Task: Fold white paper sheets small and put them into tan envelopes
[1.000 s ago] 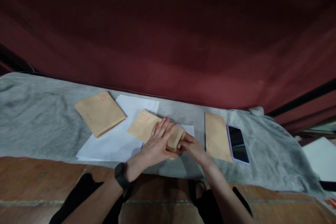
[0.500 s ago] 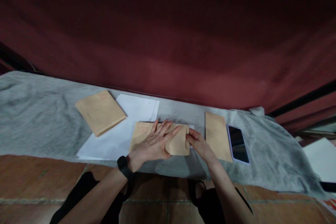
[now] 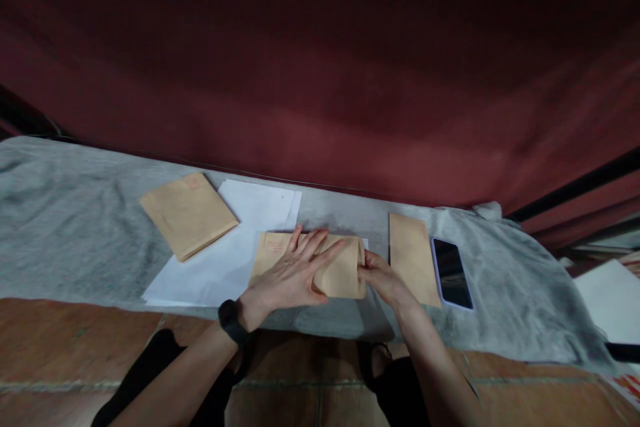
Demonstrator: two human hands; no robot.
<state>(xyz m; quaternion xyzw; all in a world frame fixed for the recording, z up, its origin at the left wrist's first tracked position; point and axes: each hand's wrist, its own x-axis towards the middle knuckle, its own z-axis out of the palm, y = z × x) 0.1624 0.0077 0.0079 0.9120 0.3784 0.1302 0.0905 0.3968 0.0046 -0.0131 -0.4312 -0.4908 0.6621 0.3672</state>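
Note:
A tan envelope (image 3: pixel 344 273) lies flat on the grey cloth (image 3: pixel 75 227) in front of me. My left hand (image 3: pixel 293 273) rests on it with fingers spread flat, a black band on the wrist. My right hand (image 3: pixel 381 276) pinches the envelope's right end between thumb and fingers. White paper sheets (image 3: pixel 225 260) lie under and to the left of the envelope.
A stack of tan envelopes (image 3: pixel 187 213) lies on the white sheets at the left. Another tan envelope (image 3: pixel 413 257) and a phone (image 3: pixel 451 272) lie to the right. A dark red curtain (image 3: pixel 320 80) hangs behind. Brown floor tiles (image 3: pixel 60 347) show below the cloth's edge.
The envelope turned from a slant to lying square and flat. My left hand stayed pressed on it, and my right hand shifted to its right end.

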